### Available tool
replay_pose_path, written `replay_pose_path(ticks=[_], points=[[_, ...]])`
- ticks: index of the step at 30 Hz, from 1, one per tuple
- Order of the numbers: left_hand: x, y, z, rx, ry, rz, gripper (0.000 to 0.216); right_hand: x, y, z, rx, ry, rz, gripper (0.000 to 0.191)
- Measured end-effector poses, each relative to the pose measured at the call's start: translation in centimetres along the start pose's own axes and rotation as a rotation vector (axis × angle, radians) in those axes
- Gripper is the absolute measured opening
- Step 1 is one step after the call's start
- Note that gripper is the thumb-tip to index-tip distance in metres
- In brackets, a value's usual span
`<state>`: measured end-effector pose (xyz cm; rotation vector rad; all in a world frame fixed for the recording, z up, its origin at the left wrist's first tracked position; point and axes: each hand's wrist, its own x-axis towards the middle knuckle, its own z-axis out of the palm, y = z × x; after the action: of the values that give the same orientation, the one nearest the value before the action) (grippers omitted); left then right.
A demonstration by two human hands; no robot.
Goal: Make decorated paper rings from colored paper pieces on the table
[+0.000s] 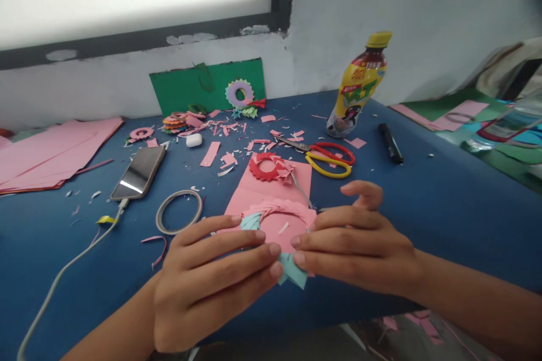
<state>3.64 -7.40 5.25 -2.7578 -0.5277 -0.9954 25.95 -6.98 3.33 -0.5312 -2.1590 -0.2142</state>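
Both hands hold a ring of folded paper (290,208), pink along its far side and light blue at the left and near side. My left hand (212,279) grips its left and near edge, fingers closed over the light blue folds. My right hand (359,242) pinches the right side, its index finger raised and bent. A loose light blue piece (293,272) juts out at the near edge between the fingertips. Beneath lies a pink paper sheet (248,192), with a finished-looking red and pink paper ring (267,166) on its far part.
Scissors (330,159) with red and yellow handles lie beyond my right hand, near a black marker (390,144) and a yellow bottle (359,87). At left are a tape roll (159,220), a charging phone (139,174) and pink sheets (63,149). Paper scraps litter the blue table.
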Motion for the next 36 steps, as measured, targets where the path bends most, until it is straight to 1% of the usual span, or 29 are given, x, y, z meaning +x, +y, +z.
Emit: replay_pose_path(ticks=[4,6,9,11,14,16,18,21,23,25,30,34,36], points=[[-0.3,0.5,0.5,0.015,0.048,-0.049,0.017,-1.0,0.0,0.5,-0.058,0.076,0.024,0.023],[-0.5,0.7,0.9,0.020,0.049,-0.056,0.017,-1.2,0.0,0.5,-0.068,0.082,0.033,0.022],[-0.5,0.7,1.2,0.006,0.081,-0.043,0.016,-1.1,-0.2,0.3,-0.056,0.061,0.036,0.019],[-0.4,0.5,1.3,-0.015,0.101,-0.019,0.014,-0.8,-0.2,0.1,-0.045,0.021,0.051,0.019],[0.0,0.0,1.5,-0.064,0.065,-0.006,0.013,-0.3,-0.1,0.1,-0.014,-0.023,0.102,0.017],[0.1,-0.4,1.8,-0.144,0.066,-0.071,0.011,-0.1,0.2,0.5,0.056,-0.035,0.185,0.011],[0.2,-0.8,2.3,-0.233,0.138,-0.199,0.010,-0.1,0.6,0.9,0.148,-0.058,0.319,0.006],[0.0,-1.2,3.0,-0.296,0.236,-0.404,0.016,-0.1,1.1,1.3,0.263,-0.124,0.508,0.013],[0.0,-1.3,3.2,-0.313,0.246,-0.483,0.018,0.0,1.2,1.4,0.327,-0.167,0.565,0.015],[0.2,-1.3,3.2,-0.342,0.237,-0.521,0.017,0.0,1.3,1.4,0.376,-0.199,0.581,0.017],[0.7,-1.2,3.1,-0.421,0.186,-0.555,0.017,0.1,1.1,1.6,0.420,-0.255,0.636,0.023],[0.8,-1.2,3.3,-0.474,0.183,-0.576,0.018,0.0,1.2,1.9,0.475,-0.297,0.691,0.026],[0.9,-1.2,3.4,-0.509,0.184,-0.616,0.017,0.0,1.2,2.0,0.496,-0.299,0.711,0.028]])
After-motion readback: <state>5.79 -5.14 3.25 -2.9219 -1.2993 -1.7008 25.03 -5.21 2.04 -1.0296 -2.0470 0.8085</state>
